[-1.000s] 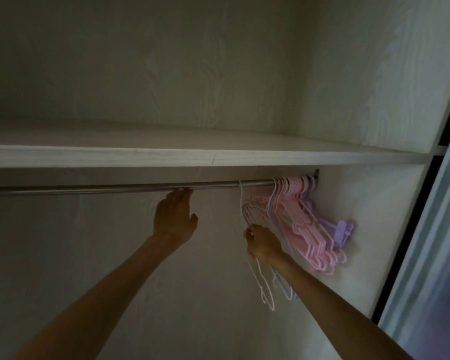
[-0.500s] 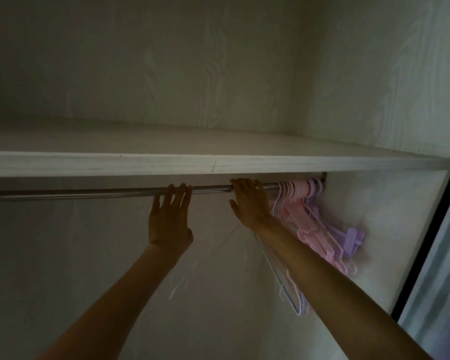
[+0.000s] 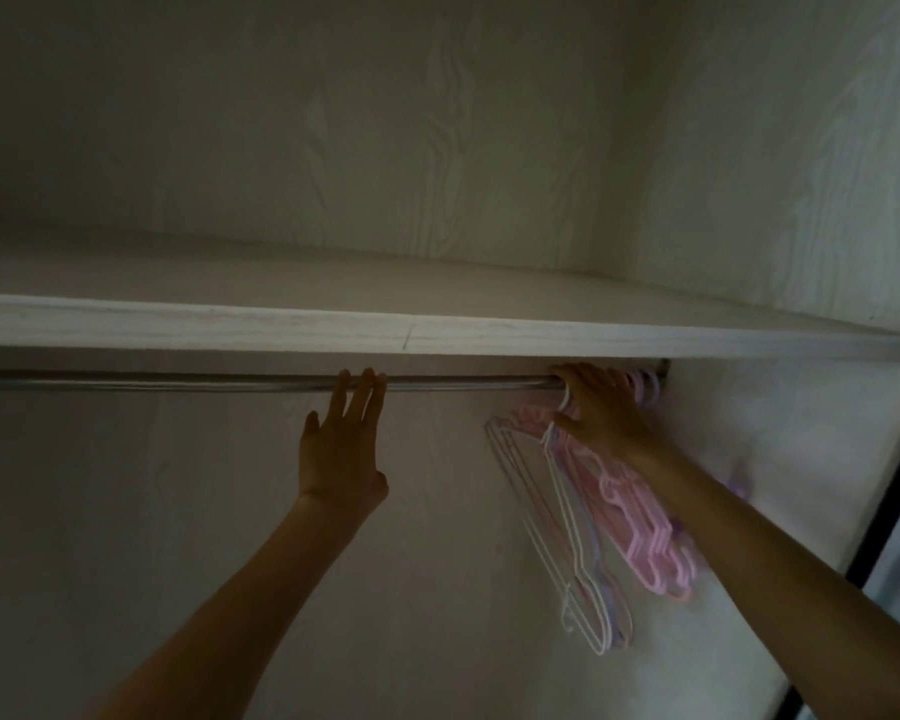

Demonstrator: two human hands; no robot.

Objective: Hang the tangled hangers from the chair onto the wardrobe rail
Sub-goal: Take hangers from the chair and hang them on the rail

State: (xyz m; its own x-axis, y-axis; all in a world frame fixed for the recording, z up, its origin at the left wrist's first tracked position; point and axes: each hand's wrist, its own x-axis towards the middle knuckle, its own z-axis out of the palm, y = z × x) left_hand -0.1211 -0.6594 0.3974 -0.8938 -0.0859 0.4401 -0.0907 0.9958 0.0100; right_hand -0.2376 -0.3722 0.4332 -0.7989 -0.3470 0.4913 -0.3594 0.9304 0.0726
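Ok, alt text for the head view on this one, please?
Inside a dim wardrobe, the right hand grips white hangers at the rail, beside pink hangers near its right end. The left hand rests straight fingers on the rail below a shelf.

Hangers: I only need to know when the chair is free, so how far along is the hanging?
Done: pink hangers hang at the rail's right end. In hand: the right hand seats white hangers beside them; the left hand touches the rail. The chair is out of view, so what is left cannot be told.
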